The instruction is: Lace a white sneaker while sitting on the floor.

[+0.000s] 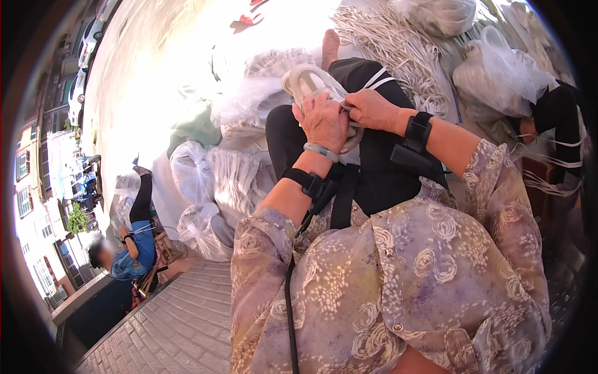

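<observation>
A white and beige sneaker (305, 81) rests between my thighs, its toe pointing away from me. My left hand (325, 123) is closed over its upper, covering most of the middle. Close beside it, my right hand (372, 111) pinches at the shoe's lacing area. What its fingertips hold is too small and hidden to make out. White laces (379, 80) lie across my dark trouser leg just beyond the right hand.
A big heap of loose white laces (405, 53) spreads beyond my right knee. Clear plastic bags (190, 171) lie to the left, and another plastic bag (498, 75) sits at right. One person (134, 249) sits far left; another person's leg (557, 118) shows at right.
</observation>
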`<state>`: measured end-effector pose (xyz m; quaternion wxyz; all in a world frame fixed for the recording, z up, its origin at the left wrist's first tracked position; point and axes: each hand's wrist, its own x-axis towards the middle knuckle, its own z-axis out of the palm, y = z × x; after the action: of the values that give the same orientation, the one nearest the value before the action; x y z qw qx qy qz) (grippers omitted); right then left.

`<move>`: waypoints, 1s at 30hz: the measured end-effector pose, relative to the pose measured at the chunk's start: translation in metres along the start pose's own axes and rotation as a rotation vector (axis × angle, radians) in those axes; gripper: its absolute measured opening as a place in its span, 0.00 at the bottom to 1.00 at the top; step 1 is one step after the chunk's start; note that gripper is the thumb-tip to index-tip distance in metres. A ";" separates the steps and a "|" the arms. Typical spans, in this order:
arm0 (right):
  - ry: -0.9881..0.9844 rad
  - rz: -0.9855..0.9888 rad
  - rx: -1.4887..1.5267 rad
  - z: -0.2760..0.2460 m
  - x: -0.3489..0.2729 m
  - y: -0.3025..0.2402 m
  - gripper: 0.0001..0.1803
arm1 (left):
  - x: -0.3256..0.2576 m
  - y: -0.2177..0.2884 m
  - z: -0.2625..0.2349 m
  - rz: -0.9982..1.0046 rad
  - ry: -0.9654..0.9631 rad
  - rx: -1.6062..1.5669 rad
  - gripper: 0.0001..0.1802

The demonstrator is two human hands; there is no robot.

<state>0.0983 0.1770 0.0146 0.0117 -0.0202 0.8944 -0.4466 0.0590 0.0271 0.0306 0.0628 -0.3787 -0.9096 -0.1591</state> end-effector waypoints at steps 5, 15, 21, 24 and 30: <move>0.039 0.047 0.045 0.002 -0.007 -0.005 0.11 | 0.007 0.000 -0.001 -0.024 -0.055 0.027 0.07; 0.010 0.181 0.169 -0.008 -0.019 0.000 0.24 | -0.071 -0.091 -0.084 -0.222 -0.113 0.214 0.02; 0.070 0.109 0.158 0.001 -0.016 0.002 0.22 | -0.194 -0.192 -0.119 -0.922 -0.350 0.506 0.05; 0.051 0.216 0.268 -0.001 -0.015 0.006 0.22 | -0.193 -0.182 -0.117 -0.816 -0.386 0.287 0.08; 0.061 0.476 0.583 0.002 0.003 0.012 0.09 | -0.101 -0.122 -0.068 -0.237 -0.012 -0.053 0.11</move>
<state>0.0947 0.1828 0.0035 0.0937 0.2058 0.7093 -0.6677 0.0434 -0.1439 0.0410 0.0277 -0.2708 -0.9438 -0.1873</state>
